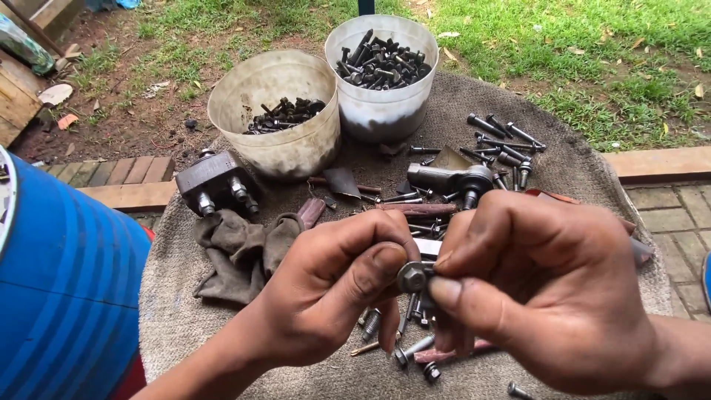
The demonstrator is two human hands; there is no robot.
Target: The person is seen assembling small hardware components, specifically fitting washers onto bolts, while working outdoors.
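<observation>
2 hands are meeting over the middle of the desk (pixel 170 311), and both are pinching 1 bolt (pixel 413 278) between them. The left hand (pixel 329 285) is pressing its thumb down on the bolt's hexagonal head from above, with its other fingers (pixel 385 330) curling underneath. The right hand (pixel 548 285) is closing its thumb and forefinger on the same bolt from the other side, so the bolt is sitting right at the fingertips of both hands, with its head facing the camera and its shank hidden behind the fingers.

2 round pale buckets (pixel 278 148) are standing side by side at the far edge of the desk. The left one is holding a shallow layer of dark bolts and nuts at the bottom; the right bucket (pixel 381 111) is filled nearly to the rim with dark bolts.

Many loose bolts (pixel 503 141) are lying on the cloth-covered desk behind and below the hands, too many and too overlapped for an exact count. 1 grey rag (pixel 237 252) is lying crumpled to the left of the hands, with 1 dark metal block (pixel 215 181) carrying 2 studs just behind it. 1 blue barrel (pixel 67 289) is standing at the left edge.
</observation>
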